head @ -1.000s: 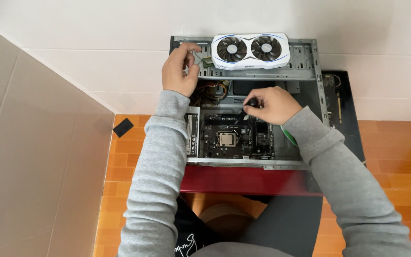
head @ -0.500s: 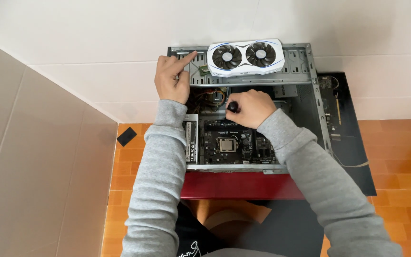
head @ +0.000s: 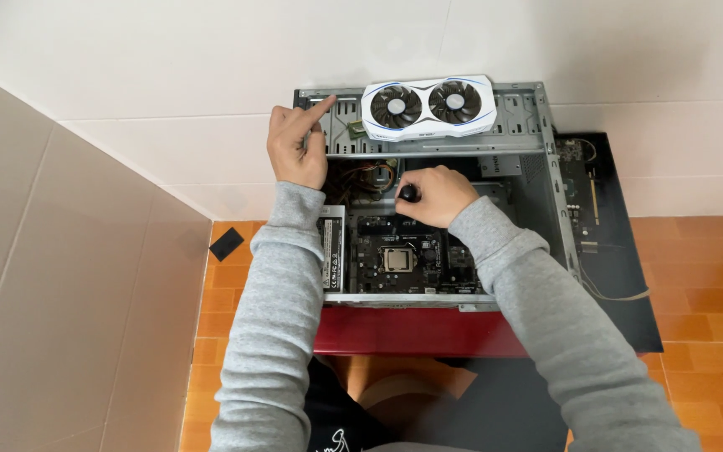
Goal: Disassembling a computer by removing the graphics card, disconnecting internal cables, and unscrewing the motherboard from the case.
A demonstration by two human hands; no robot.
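My left hand (head: 296, 151) rests on the top rail of the open computer case (head: 546, 167), index finger stretched out along the metal and the other fingers curled, gripping nothing; my right hand (head: 433, 194) is closed around the black handle of a screwdriver (head: 409, 193), which points down into the case just above the motherboard (head: 403, 255); the white two-fan graphics card (head: 428, 106) lies on the case's upper edge, close to my left fingertip; I judge the job wants the driver kept straight, pressed gently, and the case steadied so the card does not slide.
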